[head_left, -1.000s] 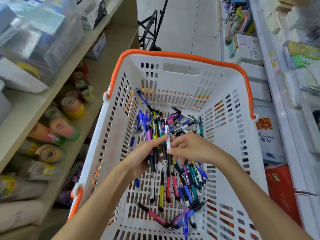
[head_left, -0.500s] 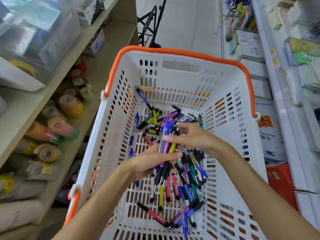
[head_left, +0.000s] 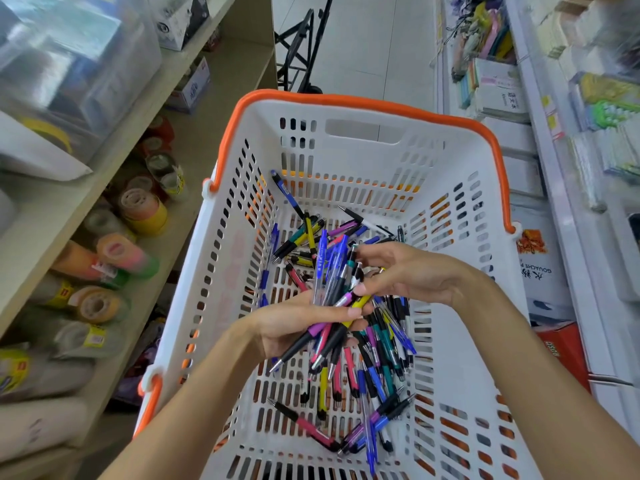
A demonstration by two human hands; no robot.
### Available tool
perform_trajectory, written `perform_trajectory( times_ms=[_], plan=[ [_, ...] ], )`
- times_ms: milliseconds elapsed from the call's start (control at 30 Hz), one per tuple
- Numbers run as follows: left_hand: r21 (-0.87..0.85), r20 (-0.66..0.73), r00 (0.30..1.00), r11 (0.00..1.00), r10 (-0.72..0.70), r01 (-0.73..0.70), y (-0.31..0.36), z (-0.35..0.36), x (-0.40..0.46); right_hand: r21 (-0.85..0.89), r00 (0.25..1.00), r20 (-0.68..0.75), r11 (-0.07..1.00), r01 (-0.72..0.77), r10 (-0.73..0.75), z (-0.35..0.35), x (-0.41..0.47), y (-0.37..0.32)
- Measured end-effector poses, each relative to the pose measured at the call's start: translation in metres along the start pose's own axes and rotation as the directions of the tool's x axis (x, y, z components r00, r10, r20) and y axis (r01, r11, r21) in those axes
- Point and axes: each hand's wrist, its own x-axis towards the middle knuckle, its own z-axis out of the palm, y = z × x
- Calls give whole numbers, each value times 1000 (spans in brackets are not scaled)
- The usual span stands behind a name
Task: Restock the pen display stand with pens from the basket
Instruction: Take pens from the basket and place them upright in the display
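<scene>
Head: left hand point(head_left: 294, 323) grips pen bundle point(head_left: 332, 289); right hand point(head_left: 405, 271) apparently steadying it.

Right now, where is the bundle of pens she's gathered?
In the head view, the bundle of pens sits mid-frame above the basket, held in the left hand, with the right hand touching it.

basket point(head_left: 450, 393): white, slotted walls, orange rim and handles. pens in my left grip point(head_left: 298, 323): blue, purple, yellow, pink, black barrels mixed. loose pens point(head_left: 377, 344) below: teal, blue, pink, yellow, purple. tape rolls point(head_left: 142, 209) on shelf: yellow, orange, pink, green.
</scene>
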Motion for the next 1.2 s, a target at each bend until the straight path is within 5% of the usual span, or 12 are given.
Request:
perform_trajectory(
  times_ms=[133, 233, 367, 467, 700, 867, 1000, 1200],
  plan=[
    [-7, -71, 997, 1000, -23, 23, -4, -5, 3, 33, 972, -236, 999, -9, 17, 6, 3, -1],
    [80, -151, 987, 996, 51, -40, -10, -10, 10, -166, 873, -461, 982, 88, -156, 9, -1, -9],
    [181, -195, 966, 975, 168, -132, -14, -4, 16, -565, 923, -341, 824, -50, -177, 18, 2, -25],
    [186, -211, 956, 969, 203, -164, -13, 2, 17, -655, 935, -337, 741, -150, -109, 22, 14, -33],
    [80, -192, 967, 985, 167, -154, -9, -5, 7, -340, 926, -362, 940, -21, -110, 7, 5, -45],
    [6, -221, 966, 991, 135, -137, -7, -3, 7, -19, 737, -649, 972, 233, -189, -2, 2, -41],
    [-239, -212, 959, 942, 186, -236, -4, -3, 10, -6, 527, -817, 918, 397, -234, 1, -5, -37],
    [-428, -276, 926, 830, 256, -357, 2, -5, 13, 60, 591, -775, 904, 423, -226, 21, -8, -25]
  ],
)
